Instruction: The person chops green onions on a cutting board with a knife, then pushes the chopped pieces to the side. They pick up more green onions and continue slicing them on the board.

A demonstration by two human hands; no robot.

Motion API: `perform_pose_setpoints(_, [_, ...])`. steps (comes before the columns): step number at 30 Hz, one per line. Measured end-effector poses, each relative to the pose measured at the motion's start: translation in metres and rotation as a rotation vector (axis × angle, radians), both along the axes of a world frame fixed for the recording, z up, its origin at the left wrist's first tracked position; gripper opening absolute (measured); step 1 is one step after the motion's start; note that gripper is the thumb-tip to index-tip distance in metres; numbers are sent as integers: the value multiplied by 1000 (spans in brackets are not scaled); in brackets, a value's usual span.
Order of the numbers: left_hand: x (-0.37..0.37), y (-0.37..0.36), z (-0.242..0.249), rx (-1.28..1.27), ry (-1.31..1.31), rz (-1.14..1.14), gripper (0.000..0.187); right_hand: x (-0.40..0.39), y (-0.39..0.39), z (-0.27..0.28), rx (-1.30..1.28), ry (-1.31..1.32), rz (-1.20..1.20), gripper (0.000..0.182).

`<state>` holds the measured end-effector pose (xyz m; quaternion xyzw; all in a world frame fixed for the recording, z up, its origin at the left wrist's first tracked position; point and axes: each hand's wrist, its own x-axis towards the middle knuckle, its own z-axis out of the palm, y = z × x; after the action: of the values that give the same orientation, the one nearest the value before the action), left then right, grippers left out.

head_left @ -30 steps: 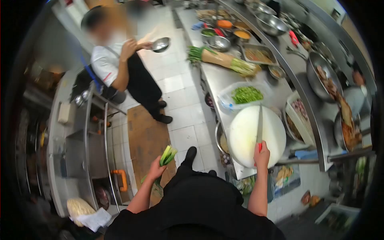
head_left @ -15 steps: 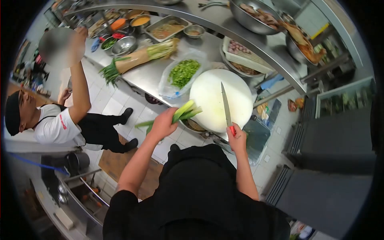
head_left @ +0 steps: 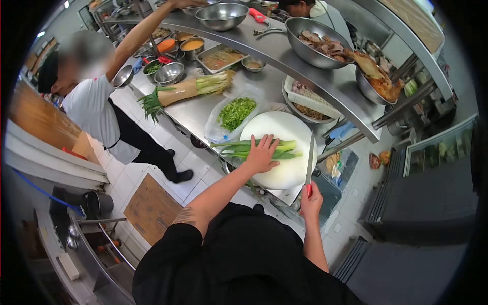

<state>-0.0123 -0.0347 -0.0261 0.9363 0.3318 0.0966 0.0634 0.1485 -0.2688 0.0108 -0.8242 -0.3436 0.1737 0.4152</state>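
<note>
My left hand point(head_left: 262, 153) lies flat with fingers spread across several green onions point(head_left: 288, 148) on a round white cutting board point(head_left: 284, 175). Their white ends point right, toward the knife. In my right hand point(head_left: 311, 200) is a long kitchen knife point(head_left: 310, 160), gripped by its red handle. The blade points away from me over the board's right side, apart from the onions. Beyond the board, a clear plastic bag point(head_left: 211, 124) holds chopped greens point(head_left: 237, 113). A wrapped bundle of green onions point(head_left: 185, 90) lies farther left on the steel counter.
A steel shelf point(head_left: 269, 48) hangs over the counter, bearing a bowl of meat point(head_left: 296, 40) and a bowl with a cooked bird point(head_left: 368, 89). Left, a co-worker point(head_left: 91, 104) reaches toward the shelf; another person point(head_left: 330, 18) is behind it. A white basket point(head_left: 317, 99) stands past the board.
My left hand has brought the green onions onto the board and opened flat over them. The knife has shifted right. The co-worker has moved nearer the shelf, an arm reaching up to it.
</note>
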Motion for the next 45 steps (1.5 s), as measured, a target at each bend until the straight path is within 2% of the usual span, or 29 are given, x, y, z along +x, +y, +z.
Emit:
perform_pose_setpoints(2, [-2,0,0,6,3,21,100,13,1,-12,11,-22,48,40])
perform_pose_setpoints(5, [-12,5,27,-63,-56,50,95,37,11,-37,176,-186,151,41])
perform_pose_setpoints(7, [-29,19,58,10,-309,132,85,42,13,-25,118,-121,190,42])
perform_pose_setpoints(9, [-53,55,106,98,-626,165,70,49,13,-21,126,-129,239,42])
perform_pose_setpoints(10, [-61,66,138,211,-766,273,51,53,13,-21,131,-144,267,41])
perform_pose_setpoints(11, [-77,80,180,192,-802,281,38,56,13,-22,132,-139,281,41])
perform_pose_setpoints(12, [-87,94,225,181,-775,413,31,60,12,-24,137,-147,313,42])
perform_pose_setpoints(13, [-99,117,248,220,-904,451,32,63,13,-25,146,-157,344,42])
perform_pose_setpoints(14, [-116,146,274,152,-900,499,39,64,14,-23,156,-158,351,42])
perform_pose_setpoints(16, [-139,197,319,251,-675,643,51,62,11,-15,151,-155,395,43])
perform_pose_setpoints(17, [-145,204,338,259,-679,644,51,60,9,-10,159,-158,397,43])
perform_pose_setpoints(19, [-153,218,369,183,-317,763,59,56,6,-1,120,-112,395,41])
perform_pose_setpoints(20, [-163,236,373,188,-323,759,59,53,5,-1,126,-117,391,41])
perform_pose_setpoints(22, [-189,279,354,409,-97,533,57,51,-1,-2,158,-105,378,41])
perform_pose_setpoints(24, [-189,276,321,275,-390,372,48,48,-11,-4,162,-89,368,42])
perform_pose_setpoints(26, [-181,166,314,-321,-607,445,45,47,-22,-7,170,-65,340,42])
perform_pose_setpoints(27, [-180,115,281,-414,-897,357,49,46,-28,-8,161,-75,337,42])
perform_pose_setpoints(28, [-189,76,251,-687,-1059,405,53,45,-35,-10,149,-85,335,41])
perform_pose_setpoints(30, [-249,44,106,-1126,-1541,238,55,43,-43,-14,139,-99,320,41])
perform_pose_setpoints(31, [-253,9,53,-1181,-1825,346,55,43,-46,-16,180,-98,317,41])
perform_pose_setpoints(32, [-297,-5,-55,-1466,-1840,181,56,43,-49,-18,218,-99,326,41])
perform_pose_setpoints(33, [-313,-56,-135,-1224,-1526,896,44,45,-51,-22,214,-101,336,41])
perform_pose_setpoints(34, [-331,-123,-194,-1129,-1059,1162,44,46,-51,-26,219,-66,335,41])
perform_pose_setpoints(35, [-352,-192,-233,-1042,-473,1124,44,43,-49,-30,226,-29,328,41])
perform_pose_setpoints(36, [-369,-261,-252,-1047,-138,1052,44,38,-45,-24,232,-31,329,41])
perform_pose_setpoints(37, [-370,-309,-255,-1114,-23,1021,44,37,-40,-10,243,-49,363,41])
perform_pose_setpoints(40, [-357,-419,-244,-1315,-1,1075,45,39,-20,-4,249,-45,405,42])
perform_pose_setpoints(42, [-338,-450,-239,-1366,-46,1116,45,29,-3,-12,253,73,406,43])
perform_pose_setpoints(45, [-316,-468,-241,-1366,-120,1147,46,18,22,-10,236,60,537,43])
